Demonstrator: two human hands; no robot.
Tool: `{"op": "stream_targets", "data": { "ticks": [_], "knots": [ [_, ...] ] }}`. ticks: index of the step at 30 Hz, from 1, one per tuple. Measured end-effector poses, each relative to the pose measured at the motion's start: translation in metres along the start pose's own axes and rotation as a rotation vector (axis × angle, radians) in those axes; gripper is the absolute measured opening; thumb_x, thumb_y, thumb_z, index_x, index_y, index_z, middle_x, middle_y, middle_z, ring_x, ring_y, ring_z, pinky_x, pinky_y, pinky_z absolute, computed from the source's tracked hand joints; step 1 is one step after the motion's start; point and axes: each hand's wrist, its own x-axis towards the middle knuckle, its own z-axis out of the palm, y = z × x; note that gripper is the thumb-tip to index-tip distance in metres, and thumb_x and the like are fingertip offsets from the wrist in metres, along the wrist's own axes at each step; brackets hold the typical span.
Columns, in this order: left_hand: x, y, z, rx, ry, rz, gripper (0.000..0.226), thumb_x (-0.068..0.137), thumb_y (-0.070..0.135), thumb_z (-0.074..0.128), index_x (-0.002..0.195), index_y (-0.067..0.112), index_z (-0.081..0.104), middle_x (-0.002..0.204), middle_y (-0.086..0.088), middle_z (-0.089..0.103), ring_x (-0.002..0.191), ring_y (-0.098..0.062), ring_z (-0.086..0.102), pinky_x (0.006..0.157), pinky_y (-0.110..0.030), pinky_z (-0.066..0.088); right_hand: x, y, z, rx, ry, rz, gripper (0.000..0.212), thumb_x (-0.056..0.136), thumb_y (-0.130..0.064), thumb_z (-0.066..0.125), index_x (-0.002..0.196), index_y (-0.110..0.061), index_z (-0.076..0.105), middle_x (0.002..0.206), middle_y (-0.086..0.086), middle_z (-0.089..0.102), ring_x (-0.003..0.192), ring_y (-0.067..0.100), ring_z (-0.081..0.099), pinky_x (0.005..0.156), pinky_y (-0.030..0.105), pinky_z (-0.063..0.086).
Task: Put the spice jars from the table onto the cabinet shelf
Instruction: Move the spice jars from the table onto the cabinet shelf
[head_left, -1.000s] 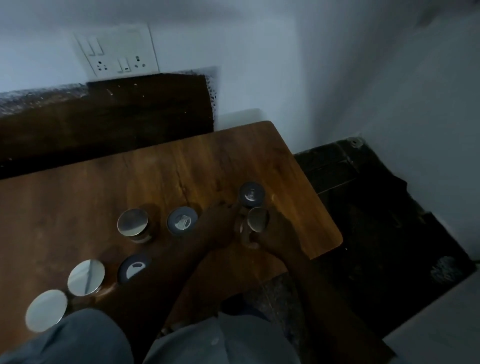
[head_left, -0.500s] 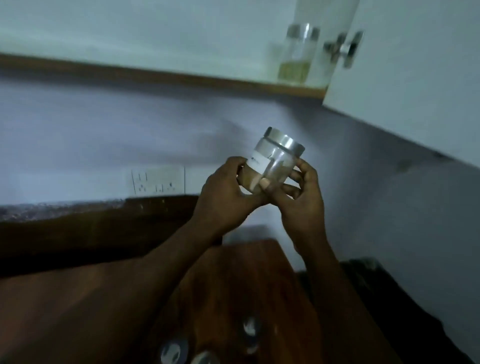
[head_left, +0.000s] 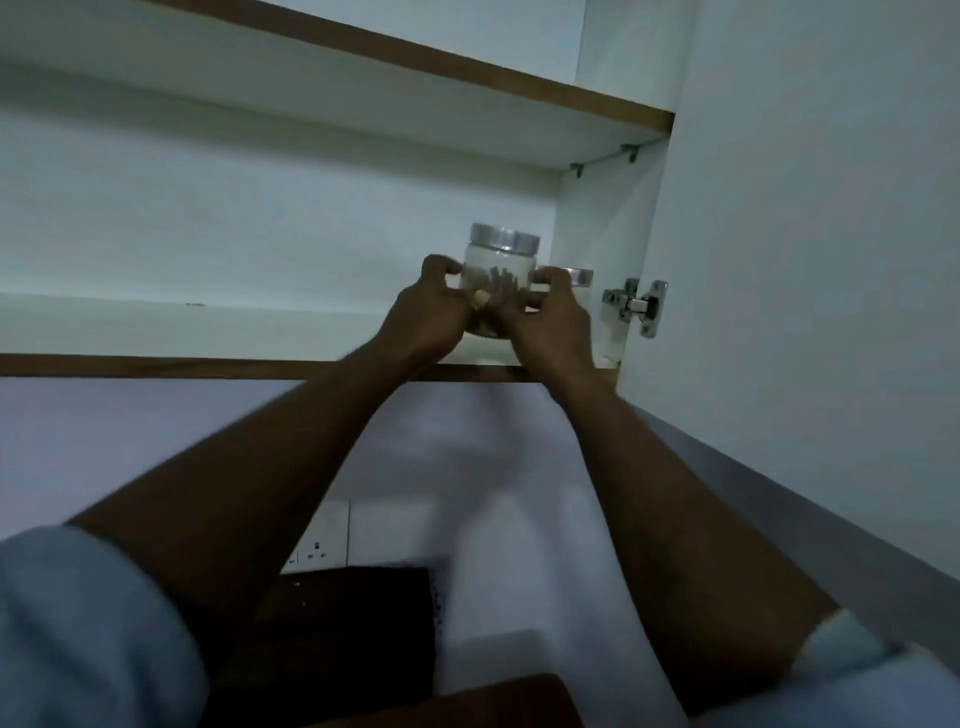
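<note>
A clear glass spice jar (head_left: 500, 265) with a silver lid stands upright at the right end of the white cabinet shelf (head_left: 208, 325). My left hand (head_left: 428, 309) grips its left side and my right hand (head_left: 551, 317) grips its right side; its base is hidden behind my fingers. A second silver-lidded jar (head_left: 581, 283) stands just behind and to the right, in the shelf's corner, partly hidden by my right hand. The table's wooden corner (head_left: 498, 699) shows at the bottom; no jars on it are in view.
An upper shelf (head_left: 467, 67) hangs above. The open white cabinet door (head_left: 810, 260) stands on the right, with a metal hinge (head_left: 635, 306) close to the jars. A wall socket (head_left: 318, 551) and a dark wooden board (head_left: 353, 623) lie below.
Both hands lifted the jar from the table up to the cabinet and brought it onto the shelf beside the other jar. The view tilted upward from the table to the cabinet.
</note>
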Motion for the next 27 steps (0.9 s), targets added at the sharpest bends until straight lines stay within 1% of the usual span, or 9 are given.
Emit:
{"op": "stream_targets", "data": {
  "ticks": [2,6,8,11,14,19,22,25,27],
  "knots": [
    [0.019,-0.005,0.009,0.093,-0.028,-0.094,0.034,0.094,0.028,0.058,0.125,0.014,0.054,0.112,-0.007,0.070,0.097,-0.021,0.068,0.080,-0.033,0.054,0.016,0.013,0.013,-0.154,-0.027,-0.018,0.065,0.080,-0.062,0.074,0.122,-0.020,0.050,0.094,-0.005,0.064,0.080,0.009,0.063,0.063,0.020,0.045],
    [0.046,0.001,0.022,0.278,-0.139,-0.035,0.020,0.098,0.021,0.055,0.101,0.006,0.068,0.112,-0.017,0.071,0.093,-0.027,0.065,0.072,-0.030,0.049,0.035,0.030,0.024,-0.385,0.093,-0.071,0.053,0.099,-0.060,0.049,0.111,-0.009,0.056,0.088,0.009,0.070,0.083,0.029,0.068,0.066,0.033,0.049],
    [0.059,-0.002,0.026,0.260,-0.165,-0.061,0.027,0.098,0.024,0.055,0.110,0.004,0.070,0.118,-0.017,0.070,0.102,-0.030,0.065,0.086,-0.037,0.052,0.041,0.034,0.026,-0.445,0.108,-0.076,0.048,0.099,-0.053,0.052,0.107,-0.006,0.061,0.093,0.014,0.072,0.084,0.030,0.068,0.069,0.034,0.051],
    [0.069,-0.016,0.037,0.372,-0.180,-0.104,0.044,0.097,0.033,0.057,0.133,0.008,0.060,0.134,-0.016,0.060,0.122,-0.034,0.057,0.106,-0.046,0.046,0.044,0.039,0.029,-0.505,0.078,-0.046,0.035,0.088,-0.033,0.067,0.111,-0.007,0.064,0.100,0.012,0.071,0.091,0.029,0.067,0.072,0.031,0.051],
    [0.071,-0.025,0.047,0.435,-0.153,-0.040,0.055,0.101,0.043,0.050,0.144,0.010,0.049,0.140,-0.017,0.051,0.125,-0.033,0.054,0.105,-0.041,0.044,0.042,0.041,0.034,-0.487,0.125,-0.016,0.039,0.086,-0.028,0.070,0.119,-0.009,0.059,0.104,0.013,0.070,0.094,0.029,0.067,0.075,0.032,0.052],
    [0.072,-0.033,0.053,0.602,-0.226,0.083,0.043,0.105,0.035,0.045,0.143,0.016,0.053,0.144,-0.023,0.047,0.129,-0.038,0.051,0.107,-0.044,0.042,0.041,0.045,0.034,-0.542,0.135,0.037,0.021,0.085,-0.025,0.066,0.097,-0.008,0.066,0.092,0.011,0.069,0.076,0.023,0.059,0.052,0.024,0.032],
    [0.070,-0.033,0.052,0.587,-0.186,0.055,0.043,0.103,0.037,0.047,0.134,0.011,0.060,0.139,-0.021,0.054,0.124,-0.036,0.055,0.102,-0.045,0.046,0.042,0.049,0.035,-0.543,0.135,0.044,0.018,0.084,-0.025,0.065,0.092,-0.008,0.066,0.089,0.010,0.069,0.074,0.023,0.059,0.048,0.021,0.028],
    [0.069,-0.034,0.054,0.570,-0.064,-0.029,0.040,0.098,0.046,0.046,0.106,0.011,0.062,0.121,-0.016,0.066,0.104,-0.033,0.063,0.091,-0.043,0.052,0.045,0.053,0.036,-0.543,0.189,0.015,0.029,0.086,-0.029,0.068,0.106,-0.007,0.063,0.099,0.011,0.069,0.090,0.026,0.065,0.063,0.025,0.036],
    [0.066,-0.034,0.056,0.526,0.082,-0.090,0.058,0.089,0.062,0.045,0.106,0.009,0.061,0.114,-0.013,0.069,0.101,-0.032,0.064,0.090,-0.044,0.053,0.046,0.055,0.037,-0.499,0.237,-0.006,0.040,0.088,-0.034,0.070,0.116,-0.008,0.057,0.106,0.011,0.067,0.097,0.027,0.064,0.070,0.027,0.037]
  ]
}}
